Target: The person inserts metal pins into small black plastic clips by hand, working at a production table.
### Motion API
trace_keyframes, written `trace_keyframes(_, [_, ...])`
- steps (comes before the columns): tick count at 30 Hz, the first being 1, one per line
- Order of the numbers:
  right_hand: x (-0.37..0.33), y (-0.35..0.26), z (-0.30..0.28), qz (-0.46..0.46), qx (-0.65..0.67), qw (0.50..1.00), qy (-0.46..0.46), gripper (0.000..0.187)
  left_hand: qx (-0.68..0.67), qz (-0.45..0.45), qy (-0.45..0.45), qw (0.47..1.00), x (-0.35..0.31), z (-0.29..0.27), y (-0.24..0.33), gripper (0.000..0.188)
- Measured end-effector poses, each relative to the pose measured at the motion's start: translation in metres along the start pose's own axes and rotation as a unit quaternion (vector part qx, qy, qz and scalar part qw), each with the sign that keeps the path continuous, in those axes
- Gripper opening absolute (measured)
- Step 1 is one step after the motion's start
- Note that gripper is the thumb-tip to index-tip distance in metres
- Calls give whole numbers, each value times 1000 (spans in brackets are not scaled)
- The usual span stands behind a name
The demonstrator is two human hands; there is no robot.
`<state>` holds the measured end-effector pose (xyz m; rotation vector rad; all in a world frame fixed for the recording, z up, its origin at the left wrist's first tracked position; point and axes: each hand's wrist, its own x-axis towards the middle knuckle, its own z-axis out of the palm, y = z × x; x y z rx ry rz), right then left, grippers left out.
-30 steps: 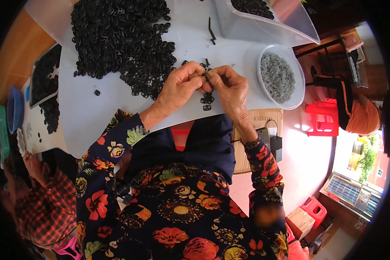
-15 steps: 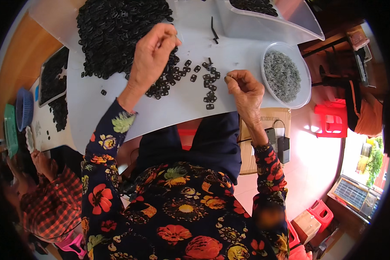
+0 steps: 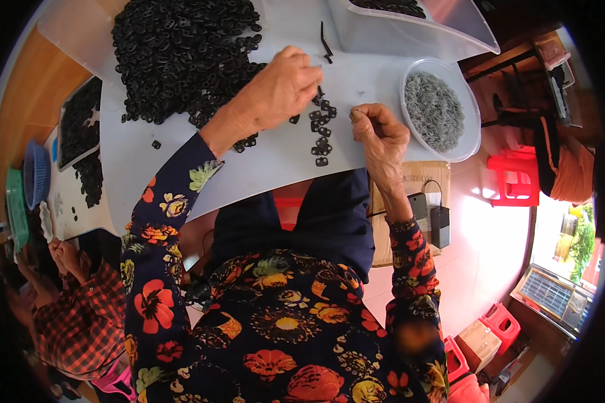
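My left hand (image 3: 280, 88) is closed with its back toward me, over the table between the big pile of small black plastic pieces (image 3: 175, 64) and a smaller group of black two-holed pieces (image 3: 322, 127). Whatever its fingertips hold is hidden. To the right of that group, my right hand (image 3: 382, 138) makes a pinch, thumb against bent forefinger; anything between them is too small to name. A round clear tub (image 3: 475, 138) beside it holds many small grey pieces (image 3: 435, 111). A thin black stick-like tool (image 3: 325, 41) lies farther back.
At the back right stands a clear plastic bin (image 3: 410, 37) with more black pieces. One loose black piece (image 3: 156, 144) lies at the table's left. On the far left another person (image 3: 81, 316) works near a tray of black parts (image 3: 81, 127). A cardboard box (image 3: 390, 235) is below the table edge.
My left hand has moved right from the edge of the big pile to beside the smaller group. The right hand keeps its pinch in nearly the same place.
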<state>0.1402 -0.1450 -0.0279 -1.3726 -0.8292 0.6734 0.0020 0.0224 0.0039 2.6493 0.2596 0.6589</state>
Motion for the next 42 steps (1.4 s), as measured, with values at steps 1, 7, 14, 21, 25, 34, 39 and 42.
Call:
trace_keyframes(1, [0,1,0,-3,4,1000,-2,13,1,-1,-1,1000,1,-5,-5,10])
trace_keyframes(7, [-1,-2,-2,-5,-12,1000,-14,11,57,-52,18,997,-14,-43,-35,10])
trace_keyframes(14, [0,2,-2,-6,-17,999,-26,11,77,-76,3,994,-32,-41,-46,17])
trace_keyframes(21, [-1,-1,0,-9,-13,1000,-18,12,85,-139,-95,982,-23,-34,-46,14])
trace_keyframes(25, [-1,-2,-1,-17,-19,999,-22,12,66,-114,-92,987,-19,-31,-49,12])
trace_keyframes(34, [0,-2,1,-7,13,1000,-27,10,30,-40,-6,999,-21,-15,-43,7])
trace_keyframes(39, [0,-2,-1,-6,3,1000,-27,10,-17,-61,-7,998,-14,-13,-39,8])
trace_keyframes(42, [1,-2,-1,-15,-5,999,-31,10,23,-14,-53,998,-4,-11,-39,10])
